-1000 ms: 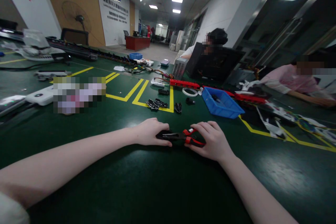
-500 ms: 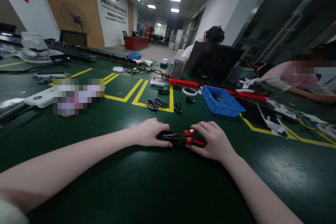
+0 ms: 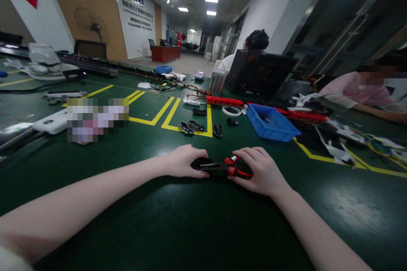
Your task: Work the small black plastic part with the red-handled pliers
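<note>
Blue tray: landmark for all places below; the blue tray (image 3: 277, 134) stands on the green table (image 3: 165, 224) with something dark inside, not identifiable.
Black part: the small black part (image 3: 197, 162) is nearer the person than the tray and to its left, held just above or on the table; which, cannot be told.
Left hand: the left hand (image 3: 182, 161) has thumb and fingers clamped on the black part, one on each side.
Right hand: the right hand (image 3: 262, 171) has its fingers closed around the red handles of the pliers (image 3: 223, 165), in front of the tray and to its left.
Plier tips: lying over the black part, pointing left; whether they bite on it or only rest against it cannot be told.
Part handling: judged light, stiff and rather smooth, with thin edges that might snap; best held by its outer sides, clear of the plier tips.
Plier handling: judged heavier and rigid; sleeved handles should give sure grip, well back from the pivot.
Loose pieces: black pieces (image 3: 186, 128) lie left of the tray, apart from it.
White ring: the white ring (image 3: 231, 111) lies just beside the tray, on its left.
</note>
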